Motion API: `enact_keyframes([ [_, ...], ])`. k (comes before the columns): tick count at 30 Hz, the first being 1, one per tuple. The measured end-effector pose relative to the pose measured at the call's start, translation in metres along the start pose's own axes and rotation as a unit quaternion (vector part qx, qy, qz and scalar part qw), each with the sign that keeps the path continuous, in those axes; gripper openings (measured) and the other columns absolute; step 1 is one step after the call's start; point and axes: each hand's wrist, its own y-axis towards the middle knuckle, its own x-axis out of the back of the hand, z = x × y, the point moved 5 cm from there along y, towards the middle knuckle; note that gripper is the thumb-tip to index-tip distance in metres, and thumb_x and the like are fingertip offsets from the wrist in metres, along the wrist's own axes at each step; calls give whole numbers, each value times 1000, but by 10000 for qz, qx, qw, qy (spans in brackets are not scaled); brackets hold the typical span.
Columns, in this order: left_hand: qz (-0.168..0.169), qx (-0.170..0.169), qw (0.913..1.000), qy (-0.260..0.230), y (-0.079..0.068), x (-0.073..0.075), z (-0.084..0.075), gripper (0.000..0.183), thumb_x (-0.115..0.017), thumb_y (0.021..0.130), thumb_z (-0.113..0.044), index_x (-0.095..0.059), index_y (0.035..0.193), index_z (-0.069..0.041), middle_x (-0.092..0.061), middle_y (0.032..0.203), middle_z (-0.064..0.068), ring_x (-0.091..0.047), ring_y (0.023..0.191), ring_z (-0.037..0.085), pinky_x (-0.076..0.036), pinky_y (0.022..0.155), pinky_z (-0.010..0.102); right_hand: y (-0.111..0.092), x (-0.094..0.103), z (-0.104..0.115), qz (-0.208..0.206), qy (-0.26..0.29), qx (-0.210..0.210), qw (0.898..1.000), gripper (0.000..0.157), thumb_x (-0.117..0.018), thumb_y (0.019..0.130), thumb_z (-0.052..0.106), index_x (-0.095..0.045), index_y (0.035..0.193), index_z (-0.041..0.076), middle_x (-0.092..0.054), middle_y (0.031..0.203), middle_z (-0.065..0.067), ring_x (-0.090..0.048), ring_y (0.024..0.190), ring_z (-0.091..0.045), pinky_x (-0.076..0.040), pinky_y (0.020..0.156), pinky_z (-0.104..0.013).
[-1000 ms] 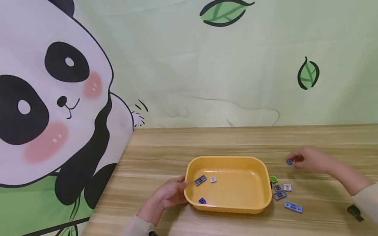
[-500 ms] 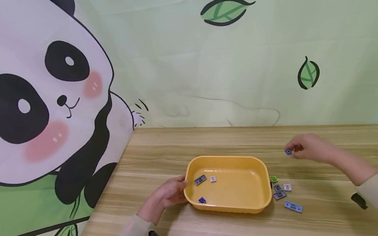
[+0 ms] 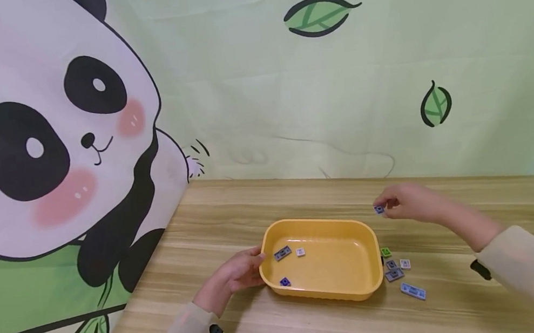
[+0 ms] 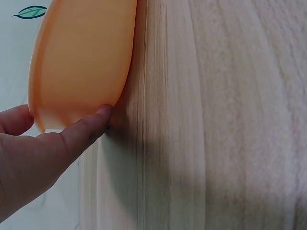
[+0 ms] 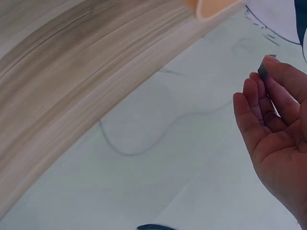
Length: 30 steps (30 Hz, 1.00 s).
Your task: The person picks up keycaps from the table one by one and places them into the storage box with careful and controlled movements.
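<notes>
The right hand's grip pinches a small blue block, held up off the worktop towards its back edge, near the back right of the yellow tray. With so little surface between the fingertips, the block could slip out and miss the tray. The left hand grasps the tray's left end; a tug there might skid it, while a rightward nudge could scatter the green block just beside it.
</notes>
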Motion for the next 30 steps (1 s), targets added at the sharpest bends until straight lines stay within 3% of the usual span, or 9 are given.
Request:
enact_keyframes([
  [10,-8,-42,10000,61,1,1,0,57,-33,110,-12,-15,160,7,-38,157,33,-55,123,24,-44,114,53,14,-3,25,39,-15,319,9995,25,-70,93,8,-74,116,-2,-76,106,-11,-67,93,-19,-61,85,-42],
  [23,7,-3,10000,51,1,1,1,57,-33,110,-13,-15,160,7,-37,158,33,-54,127,27,-40,117,58,29,-21,42,308,110,329,9989,23,-71,94,9,-75,115,0,-76,102,-6,-64,89,-13,-59,81,-33],
  [30,20,14,10000,21,0,1,1,57,-34,110,-13,-17,160,6,-39,156,33,-56,124,25,-41,116,57,39,-31,55,389,19,761,9963,22,-72,92,5,-76,112,-2,-75,98,-7,-63,86,-11,-58,81,-32],
])
